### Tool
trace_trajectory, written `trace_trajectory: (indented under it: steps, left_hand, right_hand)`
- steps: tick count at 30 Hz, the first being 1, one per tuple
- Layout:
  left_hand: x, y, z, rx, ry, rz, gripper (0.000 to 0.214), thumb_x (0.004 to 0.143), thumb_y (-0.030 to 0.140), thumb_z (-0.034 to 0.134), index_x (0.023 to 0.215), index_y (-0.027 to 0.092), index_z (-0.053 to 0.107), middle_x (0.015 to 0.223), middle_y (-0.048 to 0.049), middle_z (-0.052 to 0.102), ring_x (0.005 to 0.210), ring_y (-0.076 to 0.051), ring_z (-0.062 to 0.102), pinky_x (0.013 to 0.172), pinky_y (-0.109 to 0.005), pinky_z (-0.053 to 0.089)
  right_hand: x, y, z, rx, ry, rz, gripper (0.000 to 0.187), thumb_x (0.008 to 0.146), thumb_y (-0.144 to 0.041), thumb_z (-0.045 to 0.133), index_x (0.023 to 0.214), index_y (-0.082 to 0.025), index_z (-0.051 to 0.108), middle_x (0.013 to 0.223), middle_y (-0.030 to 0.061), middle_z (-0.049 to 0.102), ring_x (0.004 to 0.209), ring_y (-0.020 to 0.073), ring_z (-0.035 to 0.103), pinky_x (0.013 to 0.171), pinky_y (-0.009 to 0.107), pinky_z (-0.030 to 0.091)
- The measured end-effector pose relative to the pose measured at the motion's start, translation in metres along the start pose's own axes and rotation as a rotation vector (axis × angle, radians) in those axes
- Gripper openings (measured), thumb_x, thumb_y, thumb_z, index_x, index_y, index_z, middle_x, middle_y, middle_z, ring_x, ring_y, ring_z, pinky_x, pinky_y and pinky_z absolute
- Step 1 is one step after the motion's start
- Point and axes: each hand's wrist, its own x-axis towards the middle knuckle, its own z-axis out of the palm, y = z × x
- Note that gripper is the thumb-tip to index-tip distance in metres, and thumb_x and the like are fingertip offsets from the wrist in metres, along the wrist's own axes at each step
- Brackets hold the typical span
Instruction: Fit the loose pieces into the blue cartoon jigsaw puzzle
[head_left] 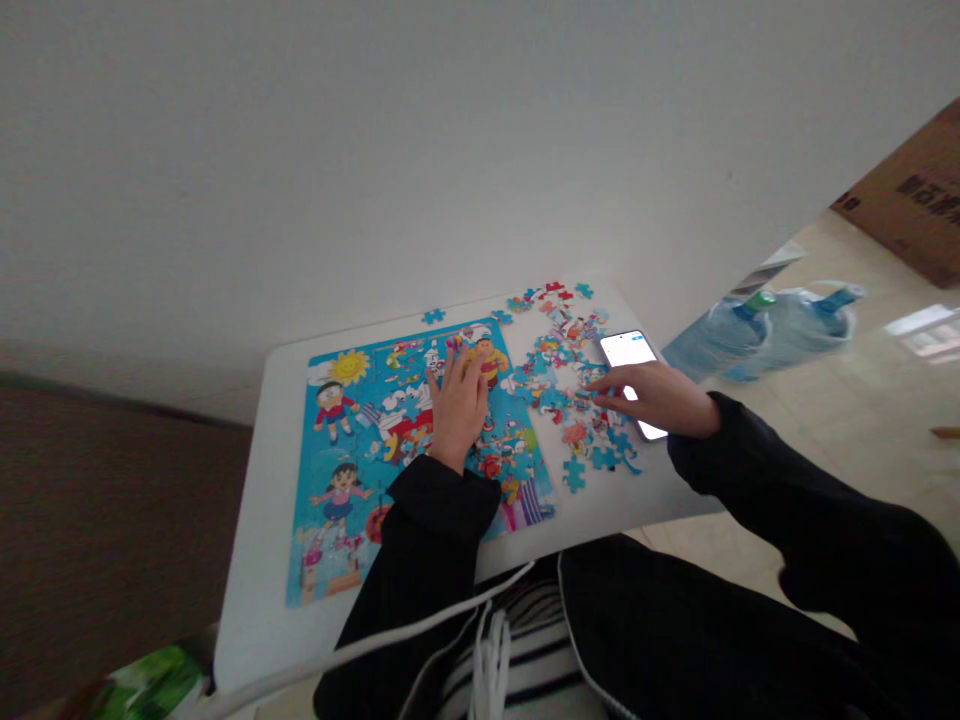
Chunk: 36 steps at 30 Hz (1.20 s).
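A blue cartoon jigsaw puzzle [349, 450] lies on a small white table, with pieces fitted over much of its board. My left hand [459, 405] rests flat on its upper right part, fingers spread, covering some of the picture. To the right of the board is a spread of loose puzzle pieces [574, 435]. Over these, my right hand [652, 395] reaches in from the right, thumb and forefinger pinched on a small puzzle piece [583, 395]. The fingertips partly hide that piece. A phone [628, 348] with a lit screen lies partly under my right hand.
The white table [259, 520] stands against a pale wall [420, 180]. More loose pieces [433, 316] lie along its far edge. Large water bottles [795, 325] and a cardboard box [915, 200] are on the floor at right. A white cable [420, 625] crosses the near edge.
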Motion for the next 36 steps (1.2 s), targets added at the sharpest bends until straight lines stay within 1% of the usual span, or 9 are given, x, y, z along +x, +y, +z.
trace_trajectory:
  steps: [3,7,11,14,19,25,27,31,36]
  left_hand:
    - [0.000,0.003,-0.008,-0.071,0.074,-0.011,0.038,0.092,0.022,0.030,0.128,0.022,0.045,0.142,-0.0070,0.037,0.136,-0.024,0.022,0.109,-0.056,0.012]
    - [-0.009,0.003,-0.033,-0.070,0.153,-0.068,0.036,0.092,0.024,0.033,0.126,0.021,0.046,0.136,-0.0079,0.045,0.133,-0.026,0.029,0.108,-0.056,0.018]
    - [-0.036,-0.011,-0.061,0.031,0.033,-0.059,0.035,0.092,0.030,0.038,0.124,0.021,0.049,0.132,-0.0082,0.049,0.127,-0.028,0.038,0.104,-0.055,0.027]
    - [-0.065,-0.030,-0.072,0.104,-0.050,-0.060,0.038,0.091,0.034,0.040,0.125,0.019,0.049,0.132,-0.0095,0.049,0.126,-0.029,0.038,0.102,-0.051,0.033]
    - [-0.108,-0.053,-0.068,0.135,-0.113,-0.092,0.045,0.090,0.040,0.041,0.129,0.017,0.044,0.137,-0.0103,0.043,0.129,-0.030,0.034,0.102,-0.050,0.033]
    - [-0.125,-0.050,-0.060,0.061,-0.187,-0.005,0.062,0.086,0.051,0.045,0.136,0.015,0.034,0.143,-0.0137,0.033,0.134,-0.027,0.026,0.105,-0.048,0.031]
    - [-0.125,-0.047,-0.058,0.054,-0.199,0.016,0.065,0.084,0.051,0.048,0.135,0.015,0.035,0.143,-0.0138,0.033,0.134,-0.028,0.025,0.106,-0.047,0.030]
    - [-0.126,-0.045,-0.057,0.053,-0.212,0.076,0.060,0.082,0.045,0.055,0.130,0.012,0.043,0.139,-0.0143,0.040,0.132,-0.028,0.030,0.106,-0.045,0.032]
    - [-0.128,-0.046,-0.057,0.032,-0.144,0.104,0.047,0.083,0.039,0.055,0.123,0.014,0.051,0.130,-0.0115,0.050,0.122,-0.026,0.043,0.103,-0.041,0.037]
  right_hand:
    - [-0.024,-0.009,0.013,0.104,0.083,-0.023,0.031,0.086,-0.039,0.046,0.102,-0.024,0.068,0.081,0.0011,0.070,0.068,0.0130,0.062,0.062,0.024,0.045]
    - [-0.040,-0.024,0.030,0.223,0.147,-0.035,0.029,0.087,-0.038,0.046,0.101,-0.024,0.068,0.082,0.0009,0.070,0.064,0.0117,0.062,0.059,0.023,0.048]
    - [-0.042,-0.045,0.049,0.280,0.163,-0.074,0.029,0.086,-0.037,0.048,0.103,-0.023,0.066,0.096,0.0033,0.069,0.081,0.0155,0.065,0.071,0.027,0.052]
    - [-0.036,-0.061,0.064,0.265,0.177,-0.144,0.032,0.085,-0.038,0.049,0.109,-0.021,0.064,0.106,0.0064,0.067,0.097,0.0196,0.062,0.083,0.035,0.051]
    - [-0.021,-0.083,0.085,0.220,0.231,-0.245,0.048,0.084,-0.040,0.051,0.126,-0.018,0.051,0.124,0.0109,0.056,0.113,0.0222,0.053,0.096,0.040,0.044]
    - [-0.013,-0.088,0.098,0.138,0.209,-0.291,0.070,0.074,-0.040,0.065,0.135,-0.017,0.040,0.133,0.0124,0.048,0.122,0.0254,0.045,0.099,0.041,0.042]
    - [-0.014,-0.085,0.099,0.118,0.220,-0.292,0.068,0.073,-0.039,0.066,0.133,-0.016,0.043,0.130,0.0123,0.051,0.119,0.0259,0.047,0.098,0.042,0.043]
    - [-0.017,-0.083,0.097,0.103,0.250,-0.296,0.051,0.076,-0.038,0.063,0.121,-0.016,0.055,0.120,0.0111,0.059,0.108,0.0252,0.054,0.094,0.043,0.045]
    - [-0.019,-0.085,0.093,0.092,0.248,-0.322,0.044,0.077,-0.039,0.061,0.115,-0.016,0.060,0.115,0.0112,0.061,0.104,0.0242,0.055,0.092,0.042,0.046]
